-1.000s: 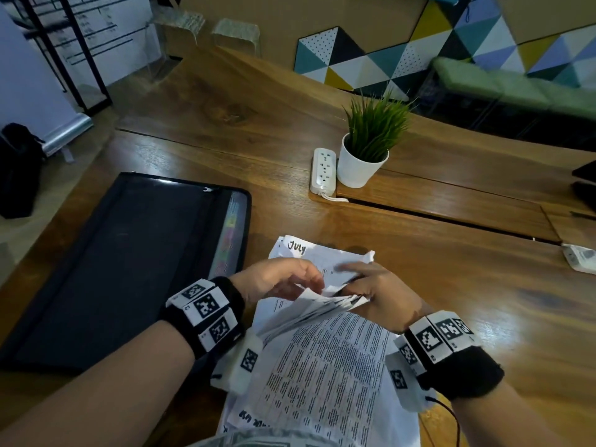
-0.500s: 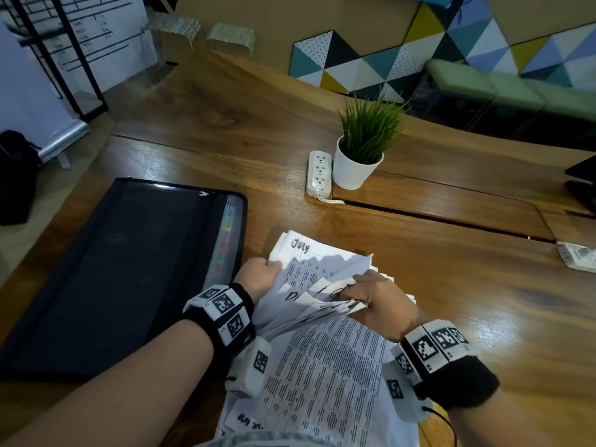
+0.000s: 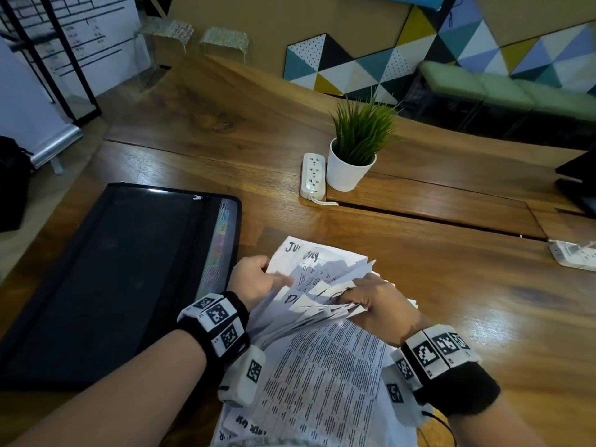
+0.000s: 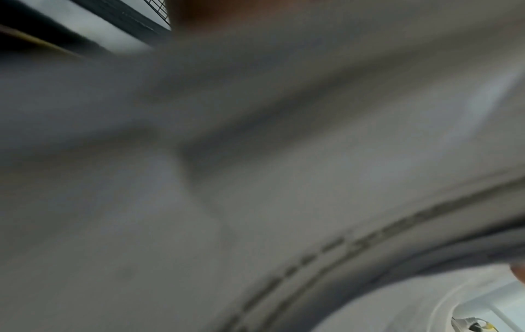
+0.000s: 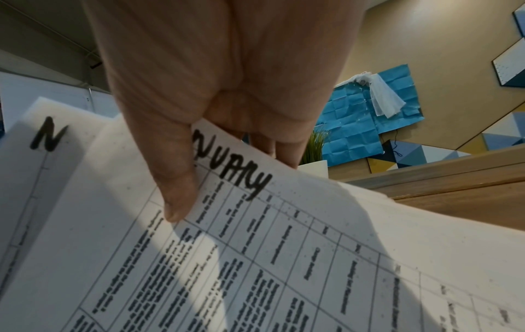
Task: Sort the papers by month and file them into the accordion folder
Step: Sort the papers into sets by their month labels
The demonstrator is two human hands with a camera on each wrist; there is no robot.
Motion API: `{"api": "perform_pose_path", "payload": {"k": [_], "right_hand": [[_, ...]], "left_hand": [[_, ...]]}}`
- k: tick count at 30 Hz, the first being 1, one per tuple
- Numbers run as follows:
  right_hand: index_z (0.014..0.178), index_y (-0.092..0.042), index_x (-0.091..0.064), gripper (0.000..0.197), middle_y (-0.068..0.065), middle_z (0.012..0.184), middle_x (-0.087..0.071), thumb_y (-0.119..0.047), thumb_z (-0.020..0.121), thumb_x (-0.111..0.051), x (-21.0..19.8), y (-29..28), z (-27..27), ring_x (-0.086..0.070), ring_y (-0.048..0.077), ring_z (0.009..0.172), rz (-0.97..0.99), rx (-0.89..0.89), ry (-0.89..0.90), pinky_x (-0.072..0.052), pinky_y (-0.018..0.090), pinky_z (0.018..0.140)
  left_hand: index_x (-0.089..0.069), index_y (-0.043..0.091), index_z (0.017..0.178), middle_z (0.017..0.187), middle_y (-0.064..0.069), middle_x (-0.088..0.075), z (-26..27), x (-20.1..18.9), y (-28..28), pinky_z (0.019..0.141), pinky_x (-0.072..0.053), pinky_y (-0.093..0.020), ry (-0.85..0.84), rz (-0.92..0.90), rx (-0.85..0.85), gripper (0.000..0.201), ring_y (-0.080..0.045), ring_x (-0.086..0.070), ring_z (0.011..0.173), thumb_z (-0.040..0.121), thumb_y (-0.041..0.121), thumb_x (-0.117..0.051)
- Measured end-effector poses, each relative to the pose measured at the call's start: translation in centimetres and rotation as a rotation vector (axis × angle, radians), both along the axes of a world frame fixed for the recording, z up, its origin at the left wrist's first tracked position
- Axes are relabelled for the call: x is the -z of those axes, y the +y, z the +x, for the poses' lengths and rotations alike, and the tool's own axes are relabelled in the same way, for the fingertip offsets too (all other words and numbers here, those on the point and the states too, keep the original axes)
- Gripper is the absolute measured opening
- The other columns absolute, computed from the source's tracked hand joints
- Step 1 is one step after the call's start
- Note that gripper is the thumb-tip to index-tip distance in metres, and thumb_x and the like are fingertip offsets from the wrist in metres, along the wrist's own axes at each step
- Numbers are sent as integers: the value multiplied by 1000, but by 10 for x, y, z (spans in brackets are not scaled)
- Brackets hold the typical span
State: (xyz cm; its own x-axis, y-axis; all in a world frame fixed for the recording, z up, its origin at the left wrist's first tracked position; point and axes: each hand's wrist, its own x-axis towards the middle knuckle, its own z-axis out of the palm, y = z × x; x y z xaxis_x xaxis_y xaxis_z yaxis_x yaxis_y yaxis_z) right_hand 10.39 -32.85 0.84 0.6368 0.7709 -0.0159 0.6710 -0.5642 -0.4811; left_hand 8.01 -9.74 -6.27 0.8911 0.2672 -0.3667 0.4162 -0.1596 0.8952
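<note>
Two hands are working a fanned stack of printed papers (image 3: 325, 375): right hand (image 3: 374, 304) is pinching lifted sheet corners, left hand (image 3: 254, 282) is gripping the flat July sheets (image 3: 309, 256).

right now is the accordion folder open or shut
Open: the accordion folder lies flat on the table with its zipper undone, and its coloured tabs show along the right edge.

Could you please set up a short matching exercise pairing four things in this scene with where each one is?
Things:
1. accordion folder
2. potted plant
3. papers
4. power strip

Places:
A. gripped by both hands
B. left of the papers, flat on the table
C. just left of the white pot
D. beyond the papers, right of the power strip

Pairs: 1-B, 2-D, 3-A, 4-C
</note>
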Motion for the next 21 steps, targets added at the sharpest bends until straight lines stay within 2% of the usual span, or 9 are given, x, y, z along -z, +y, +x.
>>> {"api": "perform_pose_path", "payload": {"k": [3, 6, 7, 10, 12, 14, 16, 19, 21], "right_hand": [[86, -19, -75, 19, 0, 71, -67, -11, 68, -73, 0, 0, -1, -56, 21, 66, -9, 8, 8, -29, 10, 65], [91, -18, -74, 21, 2, 79, -68, -8, 73, -74, 0, 0, 1, -53, 20, 75, -46, 40, 34, -29, 10, 67], [94, -18, -74, 22, 2, 82, -69, -9, 74, -74, -1, 1, 1, -54, 21, 79, -65, 43, 34, -30, 11, 68], [103, -18, -71, 25, 3, 92, -69, -14, 78, -71, -4, 8, 6, -53, 24, 91, -139, 45, 49, -37, 23, 74], [108, -19, -69, 26, 3, 96, -67, -20, 82, -68, -5, 14, 13, -52, 23, 95, -204, 37, 59, -42, 29, 81], [111, -20, -66, 26, 1, 99, -65, -25, 85, -64, -6, 21, 20, -50, 21, 98, -299, 44, 73, -42, 34, 87], [111, -20, -65, 26, 0, 99, -64, -27, 87, -61, -8, 28, 25, -49, 18, 100, -350, 58, 75, -42, 35, 90], [115, -19, -63, 28, 1, 104, -63, -28, 89, -59, -4, 37, 35, -50, 18, 104, -387, 81, 108, -41, 38, 96], [116, -18, -62, 30, 0, 110, -62, -28, 89, -59, -4, 44, 42, -53, 18, 107, -387, 92, 127, -40, 39, 100]], "left_hand": [[-75, 9, 85, 85, -3, -75, -4, 5, 0, 84, -56, -46, 26, -93, 96, 28, -21, -71, 84, 64, 23, -86], [-75, 3, 79, 84, -12, -74, -9, 12, 5, 83, -55, -49, 59, 12, 199, 32, -27, -70, 83, 65, 31, -77], [-74, 1, 78, 82, -14, -74, -10, 12, 7, 81, -55, -50, 49, 60, 198, 29, -30, -70, 82, 70, 29, -75], [-72, 2, 80, 70, -7, -69, -7, 1, 17, 68, -52, -35, 2, 169, 110, 16, -28, -65, 74, 86, 16, -67], [-71, 2, 81, 69, -7, -65, 0, -14, 34, 64, -48, -30, -49, 155, 22, 15, -24, -62, 73, 85, 15, -67], [-67, 8, 76, 78, -17, -67, 5, -32, 55, 70, -49, -36, -92, 126, -66, 18, -27, -62, 77, 78, 26, -69], [-65, 14, 74, 85, -14, -67, 9, -53, 72, 75, -50, -37, -129, 130, -145, 12, -26, -62, 80, 81, 23, -67], [-64, 18, 91, 99, -9, -67, 16, -83, 93, 85, -53, -41, -238, 155, -208, 6, -25, -63, 93, 89, 13, -62], [-63, 17, 100, 105, -10, -68, 18, -101, 106, 87, -52, -48, -314, 199, -219, 12, -30, -64, 97, 88, 15, -63]]}}
